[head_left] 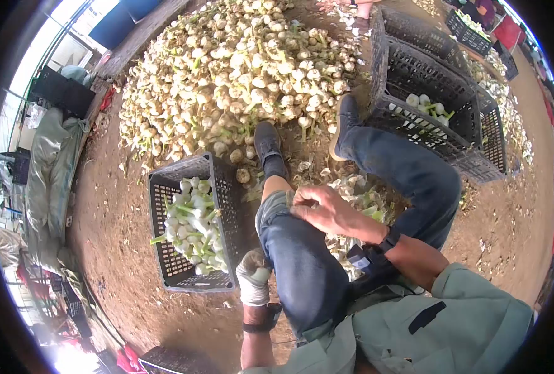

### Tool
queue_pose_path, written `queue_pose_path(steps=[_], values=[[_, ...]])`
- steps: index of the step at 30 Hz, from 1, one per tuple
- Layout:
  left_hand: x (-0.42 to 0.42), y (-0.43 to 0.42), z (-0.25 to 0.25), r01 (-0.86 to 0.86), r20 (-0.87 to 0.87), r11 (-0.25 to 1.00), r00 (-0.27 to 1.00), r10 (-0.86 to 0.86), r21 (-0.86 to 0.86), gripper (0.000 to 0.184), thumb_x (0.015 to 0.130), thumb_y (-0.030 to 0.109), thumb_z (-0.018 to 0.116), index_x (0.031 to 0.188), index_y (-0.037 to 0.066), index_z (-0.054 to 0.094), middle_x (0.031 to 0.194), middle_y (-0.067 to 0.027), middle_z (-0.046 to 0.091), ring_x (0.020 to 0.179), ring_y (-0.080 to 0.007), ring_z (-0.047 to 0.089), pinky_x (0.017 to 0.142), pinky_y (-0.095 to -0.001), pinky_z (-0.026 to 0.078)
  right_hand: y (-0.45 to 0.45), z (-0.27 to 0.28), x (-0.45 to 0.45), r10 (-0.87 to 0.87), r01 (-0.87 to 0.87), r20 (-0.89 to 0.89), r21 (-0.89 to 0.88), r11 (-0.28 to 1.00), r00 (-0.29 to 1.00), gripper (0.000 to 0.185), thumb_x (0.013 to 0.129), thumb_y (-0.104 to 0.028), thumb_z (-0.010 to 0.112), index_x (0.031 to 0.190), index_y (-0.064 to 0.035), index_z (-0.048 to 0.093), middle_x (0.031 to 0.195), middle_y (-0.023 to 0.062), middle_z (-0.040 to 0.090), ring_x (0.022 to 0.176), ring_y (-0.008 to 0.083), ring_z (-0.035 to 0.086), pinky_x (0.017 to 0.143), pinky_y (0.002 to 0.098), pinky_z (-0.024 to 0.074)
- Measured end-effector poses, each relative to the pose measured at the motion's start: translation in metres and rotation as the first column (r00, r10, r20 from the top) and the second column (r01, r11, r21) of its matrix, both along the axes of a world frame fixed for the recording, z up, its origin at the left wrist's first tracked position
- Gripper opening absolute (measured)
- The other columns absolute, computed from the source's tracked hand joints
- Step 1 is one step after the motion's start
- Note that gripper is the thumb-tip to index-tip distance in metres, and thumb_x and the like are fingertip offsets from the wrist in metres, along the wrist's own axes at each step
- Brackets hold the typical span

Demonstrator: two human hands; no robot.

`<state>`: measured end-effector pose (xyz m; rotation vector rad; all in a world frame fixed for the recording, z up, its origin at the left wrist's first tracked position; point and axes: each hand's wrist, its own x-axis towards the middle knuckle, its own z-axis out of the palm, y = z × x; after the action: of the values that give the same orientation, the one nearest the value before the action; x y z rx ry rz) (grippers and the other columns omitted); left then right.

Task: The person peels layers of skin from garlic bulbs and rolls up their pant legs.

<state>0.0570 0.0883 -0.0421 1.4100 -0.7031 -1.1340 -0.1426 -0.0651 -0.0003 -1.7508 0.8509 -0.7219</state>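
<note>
My right hand is at the knee of one leg, its bent fingers closed at the edge of the rolled-up, pale trouser cuff. Beside the same leg, lower down, my left hand wears a whitish, soiled glove or wrap; its fingers are curled, and anything inside them is hidden. Just left of it stands a black crate holding trimmed white garlic bulbs with green stems. A large heap of garlic lies beyond my feet.
Black crates stand at the right, one holding several bulbs. Peelings lie between my legs. Another person's hand shows at the top edge. A green tarp lies along the left; another filled crate is far right.
</note>
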Motion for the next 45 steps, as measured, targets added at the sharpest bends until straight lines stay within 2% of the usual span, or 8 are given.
queue_pose_path(steps=[12,17,21,24,28,31,33,45], values=[[0.002,-0.021,-0.008,-0.101,0.019,0.995,0.995,0.101,0.005,0.039,0.077,-0.007,0.057,0.115,-0.002,0.06,0.102,-0.0024,0.062,0.089,-0.0087,0.055,0.082,-0.0231,0.046,0.04,0.013,-0.01,-0.161,0.165,-0.042,0.137,0.977,0.986,0.016,0.089,-0.014,0.064,0.088,0.001,0.06,0.08,0.0106,0.063,0.074,0.0177,0.06,0.067,0.0336,0.0497],[-0.005,-0.023,0.008,-0.062,0.007,0.995,0.998,0.061,0.08,0.037,0.073,-0.011,0.05,0.106,-0.002,0.062,0.089,-0.0007,0.06,0.077,-0.007,0.053,0.07,-0.0209,0.046,0.015,0.001,-0.003,-0.148,0.163,-0.072,0.305,0.938,0.986,0.029,0.091,-0.027,0.066,0.1,0.0006,0.061,0.085,0.0094,0.064,0.075,0.0163,0.059,0.066,0.0305,0.0485],[-0.023,-0.025,0.019,-0.139,-0.059,0.99,0.988,0.141,0.038,0.027,0.071,-0.012,0.048,0.09,0.001,0.062,0.082,0.002,0.057,0.073,-0.0053,0.049,0.066,-0.0192,0.042,0.033,0.014,-0.007,-0.183,0.19,0.135,-0.037,0.981,0.974,0.018,0.085,-0.013,0.069,0.083,0.0004,0.058,0.078,0.0053,0.057,0.074,0.0138,0.054,0.069,0.029,0.0452],[-0.034,-0.004,0.022,-0.05,0.111,0.998,0.992,0.053,-0.032,0.017,0.072,-0.012,0.046,0.073,0.004,0.053,0.076,0.004,0.052,0.069,-0.0043,0.044,0.063,-0.0184,0.037,0.047,0.022,-0.026,-0.088,0.085,0.095,0.033,0.996,0.992,0.017,0.083,-0.008,0.07,0.08,-0.0002,0.056,0.076,0.0041,0.055,0.073,0.0138,0.053,0.069,0.0288,0.0444],[-0.033,0.029,0.004,-0.054,0.063,0.998,0.996,0.056,-0.027,0.017,0.076,-0.008,0.05,0.085,0.001,0.062,0.08,-0.002,0.062,0.075,-0.0079,0.055,0.072,-0.0221,0.046,0.049,0.019,-0.023,-0.093,0.099,0.171,-0.024,0.995,0.981,0.011,0.083,-0.005,0.067,0.082,-0.0025,0.056,0.078,0.0023,0.055,0.072,0.0119,0.051,0.068,0.0297,0.0439],[-0.024,0.029,-0.004,-0.159,-0.114,0.975,0.978,0.177,0.154,0.026,0.083,-0.005,0.053,0.106,-0.001,0.063,0.088,-0.0038,0.065,0.081,-0.0093,0.059,0.076,-0.0238,0.048,0.032,0.025,-0.011,-0.304,0.3,-0.032,0.281,0.911,0.952,0.016,0.09,-0.016,0.064,0.098,-0.0022,0.061,0.084,0.004,0.058,0.08,0.013,0.055,0.076,0.0271,0.044],[-0.022,0.023,-0.021,-0.214,-0.16,0.969,0.959,0.232,0.119,0.024,0.085,-0.002,0.059,0.109,-0.002,0.063,0.099,-0.0055,0.067,0.093,-0.0106,0.06,0.085,-0.0256,0.048,0.012,0.02,-0.012,-0.214,0.182,-0.189,-0.174,0.968,0.958,0.028,0.095,-0.025,0.061,0.102,0.0013,0.062,0.086,0.0049,0.06,0.075,0.0127,0.053,0.069,0.0271,0.0438],[-0.033,0.017,-0.075,-0.245,-0.381,0.969,0.893,0.24,0.038,0.021,0.088,0.003,0.059,0.107,-0.001,0.067,0.093,-0.0043,0.068,0.085,-0.0124,0.063,0.076,-0.0256,0.051,0.024,0.057,0.012,-0.068,-0.018,-0.359,-0.23,0.973,0.931,0.019,0.089,-0.014,0.063,0.083,0.0035,0.06,0.07,0.0072,0.055,0.063,0.0129,0.049,0.06,0.0289,0.0409]])
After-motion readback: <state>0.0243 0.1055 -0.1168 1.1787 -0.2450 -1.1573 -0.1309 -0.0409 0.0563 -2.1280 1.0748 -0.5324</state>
